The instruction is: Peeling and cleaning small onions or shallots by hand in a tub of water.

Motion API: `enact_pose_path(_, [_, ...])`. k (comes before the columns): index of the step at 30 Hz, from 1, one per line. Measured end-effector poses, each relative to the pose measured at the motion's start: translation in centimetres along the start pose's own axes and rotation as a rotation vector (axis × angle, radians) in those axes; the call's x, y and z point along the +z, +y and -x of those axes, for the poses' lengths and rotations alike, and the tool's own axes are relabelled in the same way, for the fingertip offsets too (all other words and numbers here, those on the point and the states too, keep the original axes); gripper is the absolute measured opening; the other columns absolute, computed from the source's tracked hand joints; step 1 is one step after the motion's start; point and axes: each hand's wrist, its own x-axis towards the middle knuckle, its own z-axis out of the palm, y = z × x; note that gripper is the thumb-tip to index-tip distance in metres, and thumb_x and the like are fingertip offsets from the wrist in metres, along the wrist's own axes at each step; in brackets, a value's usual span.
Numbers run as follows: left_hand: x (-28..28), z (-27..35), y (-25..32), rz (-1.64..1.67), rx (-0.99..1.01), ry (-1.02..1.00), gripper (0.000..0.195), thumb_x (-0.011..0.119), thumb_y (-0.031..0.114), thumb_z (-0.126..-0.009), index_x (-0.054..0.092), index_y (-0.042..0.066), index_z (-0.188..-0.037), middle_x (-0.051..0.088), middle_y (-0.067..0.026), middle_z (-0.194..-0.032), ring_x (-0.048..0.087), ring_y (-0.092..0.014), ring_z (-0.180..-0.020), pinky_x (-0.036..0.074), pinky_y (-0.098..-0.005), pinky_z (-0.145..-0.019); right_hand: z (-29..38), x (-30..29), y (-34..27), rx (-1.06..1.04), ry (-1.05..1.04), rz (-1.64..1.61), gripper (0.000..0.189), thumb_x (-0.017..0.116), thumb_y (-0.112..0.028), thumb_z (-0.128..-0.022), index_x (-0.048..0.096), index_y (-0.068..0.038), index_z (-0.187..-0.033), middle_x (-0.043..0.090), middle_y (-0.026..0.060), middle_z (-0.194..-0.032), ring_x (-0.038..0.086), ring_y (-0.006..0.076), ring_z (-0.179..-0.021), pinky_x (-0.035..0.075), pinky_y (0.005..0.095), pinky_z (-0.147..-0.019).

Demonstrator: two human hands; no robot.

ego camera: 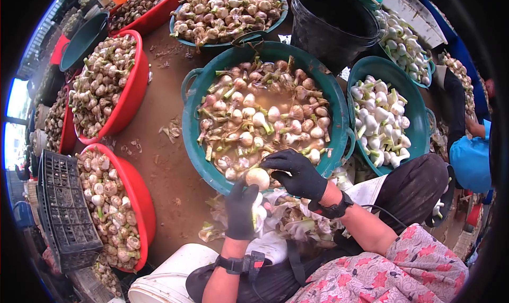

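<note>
Over the near rim of a green tub (193,140) holding garlic bulbs in muddy water, my black-gloved left hand (241,209) grips a pale garlic bulb (257,178) between thumb and fingers. My right hand (296,174), also in a black glove, is at the bulb's upper right, its fingers curved; whether they touch it is unclear. Whiter bulbs show beside my left palm, partly hidden by the hand. Peeled skins (294,219) lie in a heap below both hands. At the right, a second green tub (417,144) holds clean white garlic with short stems.
Red tubs (139,207) of unpeeled garlic line the left, with a black plastic crate (67,215) leaning there. A black bucket (318,33) and a blue-green tub (173,25) of garlic stand beyond. A white bucket (171,271) is near my left arm. Another person (471,160) is at the right.
</note>
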Motion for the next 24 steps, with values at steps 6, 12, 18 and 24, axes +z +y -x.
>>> enact_pose_path(6, [-0.2, -0.2, -1.4, -0.27, 0.177, 0.115, 0.043, 0.063, 0.001, -0.084, 0.052, -0.003, -0.126, 0.063, -0.0064, -0.088, 0.059, -0.009, -0.063, 0.045, -0.0222, -0.049, 0.6, 0.5, -2.9, 0.062, 0.218, 0.016, 0.019, 0.076, -0.006, -0.068, 0.07, -0.009, -0.086, 0.068, 0.0071, -0.087, 0.064, 0.0241, -0.079, 0.052, 0.0323, -0.07])
enact_pose_path(12, [-1.0, -0.7, -3.2, -0.667, 0.477, 0.188, 0.039, 0.063, 0.0, -0.084, 0.056, -0.004, -0.122, 0.064, -0.0053, -0.101, 0.056, -0.005, -0.068, 0.047, -0.0205, -0.057, 0.7, 0.4, -3.4, -0.014, 0.172, 0.299, 0.007, 0.069, -0.014, -0.068, 0.064, -0.012, -0.072, 0.062, 0.0047, -0.07, 0.06, 0.0247, -0.067, 0.048, 0.0362, -0.057])
enact_pose_path(18, [-1.2, -0.7, -3.4, -0.736, 0.499, 0.135, 0.04, 0.064, 0.001, -0.083, 0.057, -0.002, -0.122, 0.065, -0.0031, -0.1, 0.054, -0.004, -0.069, 0.047, -0.0201, -0.058, 1.2, 0.7, -2.5, 0.009, 0.119, 0.365, 0.01, 0.071, -0.008, -0.064, 0.063, -0.01, -0.07, 0.064, 0.0061, -0.07, 0.062, 0.0238, -0.065, 0.049, 0.033, -0.057])
enact_pose_path(24, [-1.3, -0.5, -1.7, -0.772, 0.413, 0.054, 0.035, 0.066, 0.012, -0.078, 0.062, -0.002, -0.11, 0.068, -0.0143, -0.084, 0.066, -0.019, -0.07, 0.049, -0.031, -0.064, 1.3, -0.2, -0.8, 0.373, 0.116, -0.045, 0.013, 0.065, -0.014, -0.07, 0.063, -0.002, -0.069, 0.062, 0.0127, -0.061, 0.059, 0.0236, -0.052, 0.048, 0.032, -0.055])
